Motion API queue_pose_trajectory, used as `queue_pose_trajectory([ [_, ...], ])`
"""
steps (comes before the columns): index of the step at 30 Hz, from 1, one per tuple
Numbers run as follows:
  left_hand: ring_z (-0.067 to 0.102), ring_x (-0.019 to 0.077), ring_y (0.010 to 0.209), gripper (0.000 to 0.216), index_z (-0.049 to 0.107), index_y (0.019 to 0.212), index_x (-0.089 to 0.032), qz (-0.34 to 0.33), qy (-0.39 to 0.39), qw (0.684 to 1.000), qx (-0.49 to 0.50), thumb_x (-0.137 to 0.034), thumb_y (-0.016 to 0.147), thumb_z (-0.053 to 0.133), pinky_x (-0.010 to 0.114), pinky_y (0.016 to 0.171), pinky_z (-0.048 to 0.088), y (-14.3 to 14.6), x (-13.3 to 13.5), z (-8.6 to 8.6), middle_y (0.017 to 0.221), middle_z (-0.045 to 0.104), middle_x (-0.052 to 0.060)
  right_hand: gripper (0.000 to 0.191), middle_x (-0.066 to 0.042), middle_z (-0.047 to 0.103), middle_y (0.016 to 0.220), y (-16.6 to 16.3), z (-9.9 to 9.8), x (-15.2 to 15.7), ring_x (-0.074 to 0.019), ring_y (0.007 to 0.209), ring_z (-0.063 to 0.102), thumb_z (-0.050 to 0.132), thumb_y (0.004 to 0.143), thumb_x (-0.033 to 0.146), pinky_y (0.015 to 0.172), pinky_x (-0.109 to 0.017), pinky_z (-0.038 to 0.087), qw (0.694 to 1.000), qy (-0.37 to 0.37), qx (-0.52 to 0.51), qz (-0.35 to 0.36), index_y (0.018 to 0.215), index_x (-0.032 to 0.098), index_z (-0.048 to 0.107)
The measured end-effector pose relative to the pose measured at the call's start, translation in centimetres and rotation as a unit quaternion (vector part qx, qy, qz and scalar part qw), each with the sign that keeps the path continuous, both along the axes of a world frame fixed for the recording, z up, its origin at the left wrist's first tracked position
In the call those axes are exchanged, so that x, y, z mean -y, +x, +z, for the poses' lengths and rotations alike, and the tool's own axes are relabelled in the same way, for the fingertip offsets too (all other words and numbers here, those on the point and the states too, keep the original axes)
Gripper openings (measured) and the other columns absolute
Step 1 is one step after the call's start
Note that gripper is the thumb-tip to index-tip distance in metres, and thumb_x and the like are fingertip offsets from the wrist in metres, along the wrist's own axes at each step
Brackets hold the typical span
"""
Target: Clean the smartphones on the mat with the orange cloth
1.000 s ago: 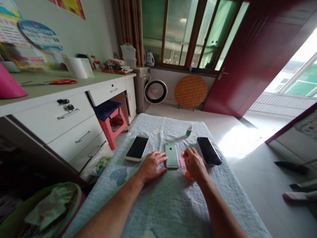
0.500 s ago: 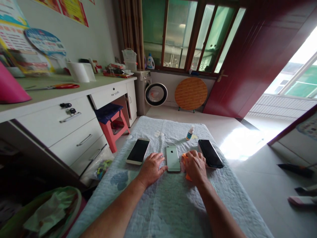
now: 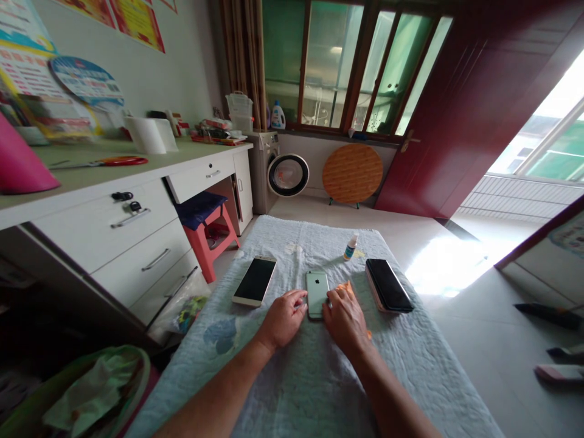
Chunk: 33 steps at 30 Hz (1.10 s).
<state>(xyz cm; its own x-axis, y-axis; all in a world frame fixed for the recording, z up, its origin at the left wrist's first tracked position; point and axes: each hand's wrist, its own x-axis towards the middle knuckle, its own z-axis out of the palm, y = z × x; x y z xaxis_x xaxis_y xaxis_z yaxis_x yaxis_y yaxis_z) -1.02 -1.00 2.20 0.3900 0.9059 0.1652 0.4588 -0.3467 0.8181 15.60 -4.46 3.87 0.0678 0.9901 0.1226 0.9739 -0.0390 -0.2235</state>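
Note:
A silver phone lies back up on a pale blue quilted cover. My left hand rests at the phone's lower left edge, its fingers curled against the side. My right hand lies at the phone's lower right edge, closed over an orange cloth that peeks out beyond the fingers and under the wrist. A gold-edged phone lies screen up to the left. A black phone lies to the right. A small spray bottle stands behind them.
A white desk with drawers runs along the left, with a red stool under it. A green bag sits at the lower left. A washing machine and a round wooden board stand by the far wall.
My right hand has slid left with the orange cloth, from beside the black phone to the silver phone's right edge. My left hand has curled in at the phone's left edge.

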Motion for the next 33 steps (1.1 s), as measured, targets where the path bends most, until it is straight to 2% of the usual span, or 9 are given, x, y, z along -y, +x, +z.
queue_pose_trajectory([
  [5,0.067,0.0193,0.087,0.038,0.061,0.119,-0.013,-0.026,-0.079,0.996,0.041,-0.028,0.085,0.051,0.030,0.082,0.053,0.0,-0.1,-0.3,0.099,0.071,0.008,0.015,-0.008,0.062,0.096,0.0,-0.3,-0.2,-0.0201,0.097,0.054,0.049,0.086,0.024,0.084,-0.027,0.036,0.999,-0.006,-0.037,-0.003,0.091,0.019,0.062],
  [10,0.064,0.0204,0.103,0.039,0.059,0.123,-0.015,-0.049,-0.114,0.989,0.077,-0.028,0.087,0.049,0.033,0.095,0.049,0.1,-0.4,-0.6,0.113,0.069,0.008,0.022,-0.008,0.064,0.099,0.1,-0.7,-0.2,-0.0198,0.097,0.056,0.049,0.085,0.024,0.085,-0.027,0.038,0.993,0.010,-0.118,-0.012,0.101,0.018,0.064],
  [15,0.062,0.0206,0.109,0.039,0.057,0.124,-0.015,-0.050,-0.137,0.984,0.100,-0.025,0.087,0.051,0.034,0.099,0.047,0.2,-0.7,-1.0,0.120,0.065,0.009,0.025,-0.007,0.063,0.095,0.3,-1.0,-0.3,-0.0191,0.090,0.057,0.050,0.081,0.021,0.079,-0.028,0.043,0.977,0.036,-0.208,-0.036,0.101,0.017,0.063],
  [19,0.064,0.0226,0.104,0.041,0.057,0.123,-0.013,-0.062,-0.172,0.971,0.155,-0.027,0.084,0.058,0.036,0.094,0.050,0.3,-0.6,-0.9,0.113,0.068,0.010,0.030,-0.009,0.062,0.099,-0.2,-1.1,-0.4,-0.0185,0.087,0.059,0.051,0.079,0.022,0.079,-0.030,0.046,0.950,0.089,-0.296,-0.047,0.106,0.015,0.061],
  [21,0.065,0.0237,0.103,0.040,0.059,0.120,-0.015,-0.092,-0.190,0.958,0.197,-0.033,0.085,0.060,0.036,0.092,0.051,0.4,-0.4,-0.3,0.113,0.069,0.009,0.034,-0.009,0.062,0.104,-0.9,-1.1,-0.4,-0.0183,0.086,0.060,0.052,0.080,0.027,0.075,-0.030,0.049,0.924,0.106,-0.365,-0.038,0.111,0.016,0.057],
  [25,0.062,0.0266,0.108,0.040,0.064,0.115,-0.015,-0.087,-0.171,0.960,0.205,-0.042,0.086,0.060,0.035,0.093,0.049,0.4,0.0,1.1,0.114,0.068,0.009,0.036,-0.010,0.064,0.104,-2.2,-1.4,-0.3,-0.0180,0.084,0.062,0.052,0.081,0.033,0.069,-0.029,0.052,0.871,0.121,-0.476,-0.007,0.113,0.017,0.055],
  [28,0.063,0.0270,0.106,0.043,0.064,0.116,-0.015,-0.070,-0.164,0.962,0.207,-0.045,0.085,0.061,0.035,0.092,0.049,0.2,0.0,1.4,0.114,0.068,0.009,0.034,-0.009,0.066,0.099,-2.8,-1.6,-0.2,-0.0180,0.085,0.063,0.053,0.082,0.032,0.073,-0.030,0.053,0.861,0.129,-0.493,0.005,0.112,0.018,0.058],
  [33,0.064,0.0264,0.103,0.041,0.063,0.120,-0.018,-0.059,-0.159,0.964,0.204,-0.042,0.086,0.059,0.036,0.091,0.050,0.0,-0.2,1.0,0.114,0.069,0.009,0.033,-0.009,0.067,0.102,-2.6,-1.4,0.1,-0.0199,0.092,0.063,0.052,0.084,0.033,0.079,-0.032,0.052,0.863,0.109,-0.492,0.039,0.113,0.018,0.061],
])
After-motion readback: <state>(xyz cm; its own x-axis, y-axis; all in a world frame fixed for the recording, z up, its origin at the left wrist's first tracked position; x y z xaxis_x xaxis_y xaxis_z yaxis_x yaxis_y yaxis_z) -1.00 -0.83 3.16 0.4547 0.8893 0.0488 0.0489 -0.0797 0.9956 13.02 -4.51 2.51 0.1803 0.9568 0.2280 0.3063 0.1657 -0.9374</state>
